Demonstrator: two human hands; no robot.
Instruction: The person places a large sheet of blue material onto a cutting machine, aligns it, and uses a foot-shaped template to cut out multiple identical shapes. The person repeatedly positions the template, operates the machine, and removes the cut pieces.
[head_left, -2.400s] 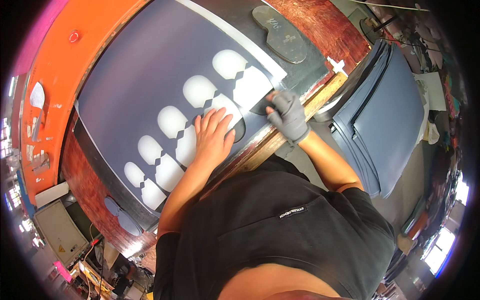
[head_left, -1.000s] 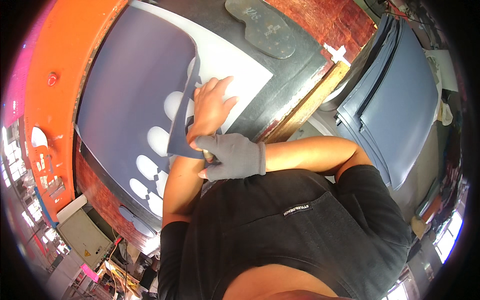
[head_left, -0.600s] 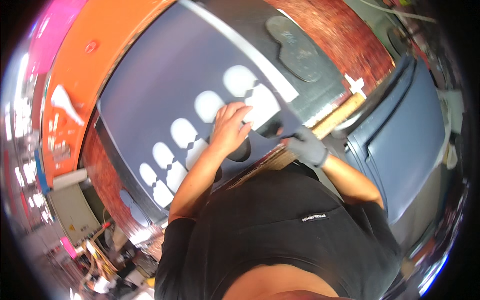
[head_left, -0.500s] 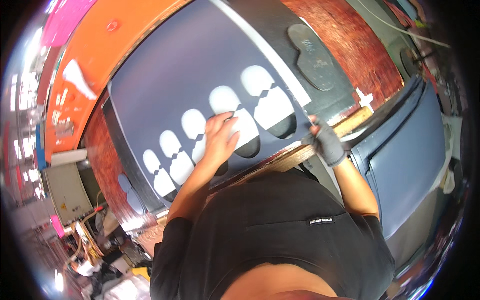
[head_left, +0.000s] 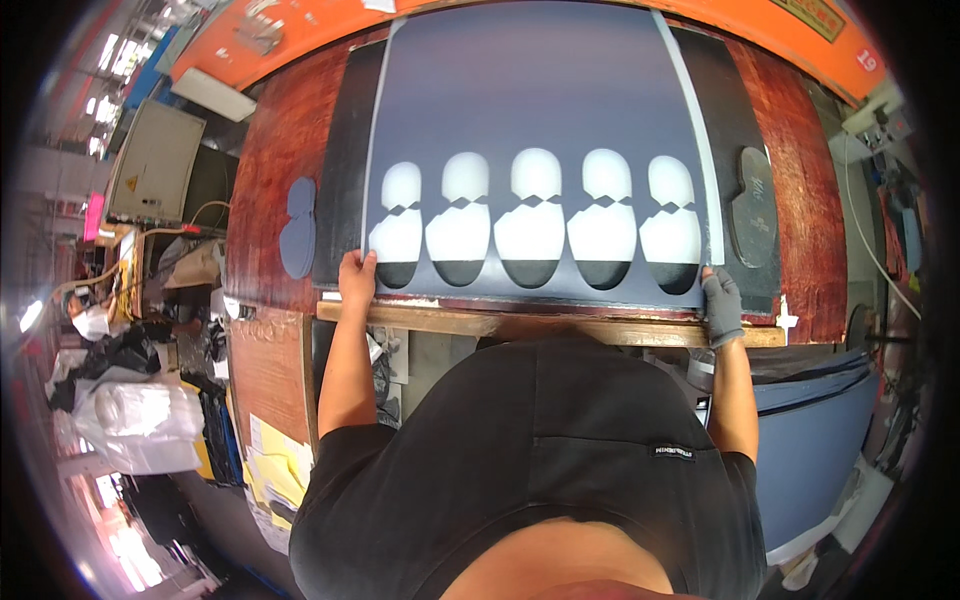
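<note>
A large dark blue-grey flexible sheet (head_left: 540, 110) with five sole-shaped cut-outs in a row lies flat on the reddish-brown wooden bench (head_left: 275, 190). The bare left hand (head_left: 356, 280), fingers clamped on the sheet's 7 o'clock corner, and the grey-gloved right hand (head_left: 721, 305), fingers clamped at 5 o'clock, hold its near edge.
</note>
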